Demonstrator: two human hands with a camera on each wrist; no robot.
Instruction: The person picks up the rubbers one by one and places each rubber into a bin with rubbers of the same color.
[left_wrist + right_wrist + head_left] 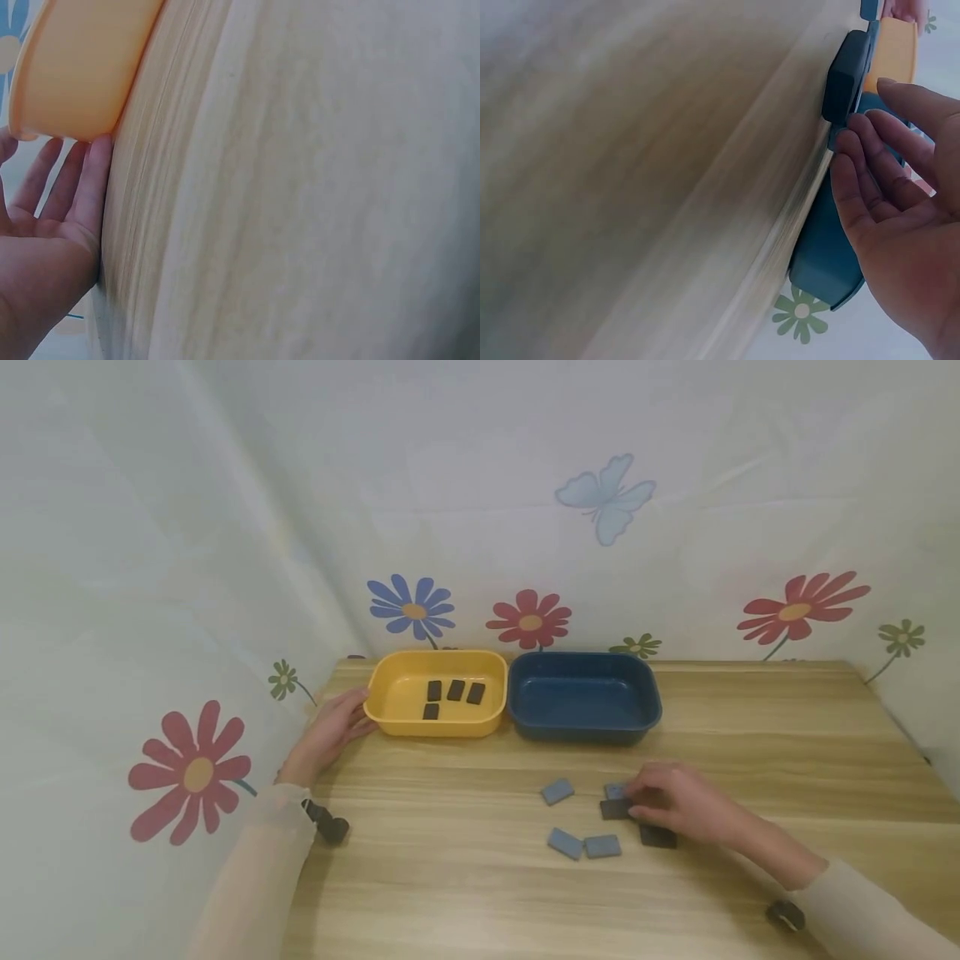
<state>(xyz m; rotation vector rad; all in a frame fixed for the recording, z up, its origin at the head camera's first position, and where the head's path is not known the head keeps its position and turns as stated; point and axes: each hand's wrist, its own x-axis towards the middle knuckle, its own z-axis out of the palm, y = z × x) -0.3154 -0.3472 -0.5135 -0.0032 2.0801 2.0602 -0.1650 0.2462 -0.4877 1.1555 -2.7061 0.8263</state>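
Observation:
At the left end of the yellow tub (437,729) my left hand (339,724) touches its outer wall, fingers reaching under the rim. The left wrist view shows those fingers (64,176) against the tub (82,67), thumb apart from them. Several dark tiles (455,690) lie in the tub. My right hand (686,802) is down at the loose tiles, with a gap between thumb and bent fingers. Its fingertips are right at a black tile (615,810), also seen in the right wrist view (846,79). Another black tile (658,837) lies partly under this hand.
The dark blue tub (585,731) stands against the yellow one. Several grey-blue tiles (564,843) lie on the wooden table (450,877) left of my right hand, one (615,790) partly behind the black tile. A flowered curtain (487,527) hangs behind and at the left.

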